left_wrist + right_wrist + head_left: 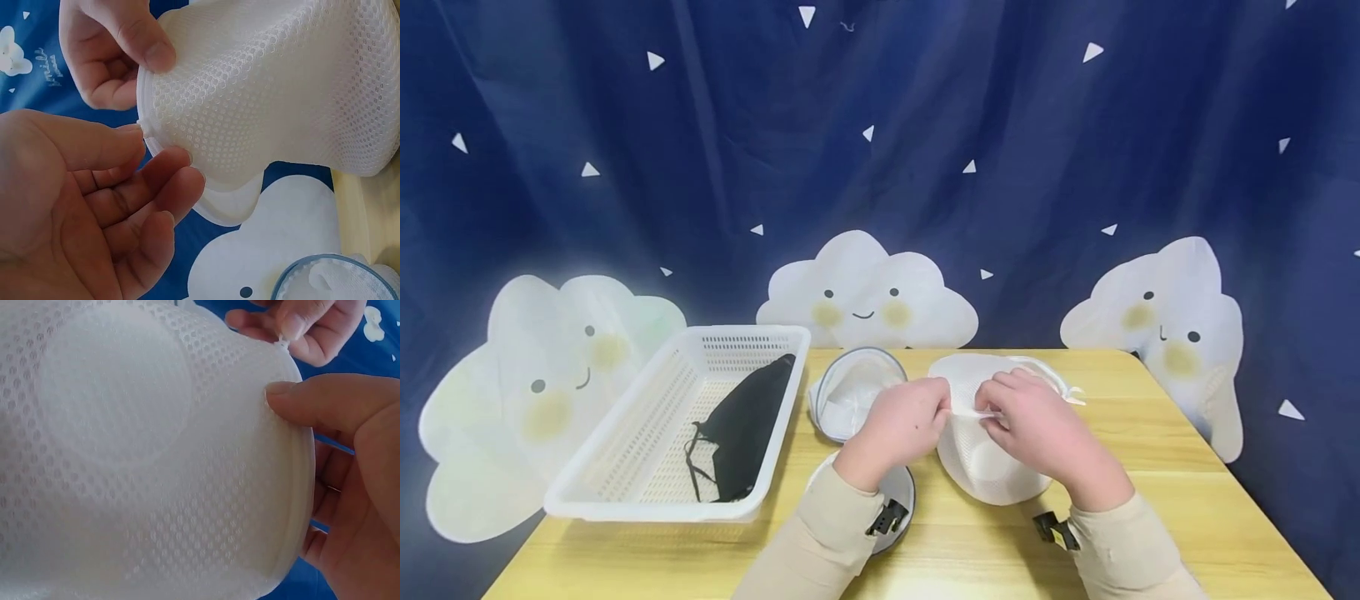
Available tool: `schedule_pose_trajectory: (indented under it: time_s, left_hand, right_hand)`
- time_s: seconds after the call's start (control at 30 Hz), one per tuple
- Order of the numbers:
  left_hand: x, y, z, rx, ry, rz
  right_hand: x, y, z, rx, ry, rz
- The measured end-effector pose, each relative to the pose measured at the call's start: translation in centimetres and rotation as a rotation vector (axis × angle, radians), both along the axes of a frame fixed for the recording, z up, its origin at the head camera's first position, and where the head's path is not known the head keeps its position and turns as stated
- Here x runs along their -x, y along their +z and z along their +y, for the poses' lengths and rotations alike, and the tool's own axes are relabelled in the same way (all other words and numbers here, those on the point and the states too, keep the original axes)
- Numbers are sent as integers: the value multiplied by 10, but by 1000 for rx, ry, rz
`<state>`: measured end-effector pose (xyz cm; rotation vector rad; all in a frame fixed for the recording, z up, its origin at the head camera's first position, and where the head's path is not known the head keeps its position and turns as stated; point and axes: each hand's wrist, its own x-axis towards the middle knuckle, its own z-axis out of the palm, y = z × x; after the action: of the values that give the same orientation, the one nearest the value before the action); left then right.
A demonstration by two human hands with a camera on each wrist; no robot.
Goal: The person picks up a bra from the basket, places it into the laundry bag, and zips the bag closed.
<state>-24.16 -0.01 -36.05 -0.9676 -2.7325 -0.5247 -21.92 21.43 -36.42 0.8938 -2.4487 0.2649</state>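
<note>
A white mesh laundry bag (988, 471) is held up over the right half of the table between both hands. My left hand (901, 423) pinches the small zipper pull (141, 128) at the bag's zipped edge between thumb and index finger, its other fingers loosely bent. Close beside it, my right hand (1037, 425) grips the same edge, thumb (290, 403) on the mesh face and fingers behind. A round patch (115, 384) shows through the mesh in the right wrist view. The bag's inside is hidden.
Left on the table stands a white plastic basket (647, 510) with a black cloth item (752, 429) with thin straps inside. A round white mesh bag with a blue-grey rim (859, 392) sits beside it. A similar one (898, 492) lies partly under the left forearm.
</note>
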Motion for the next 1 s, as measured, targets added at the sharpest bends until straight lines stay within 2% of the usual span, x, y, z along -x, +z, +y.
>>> schedule_pose_trajectory:
  time_s: [0.5, 1.0]
  left_hand:
    - [-7, 1, 5, 30, -13, 41]
    - [-1, -1, 3, -3, 3, 28]
  right_hand:
    - [-3, -7, -14, 11, -13, 9]
    - [-5, -4, -13, 54, 50, 23]
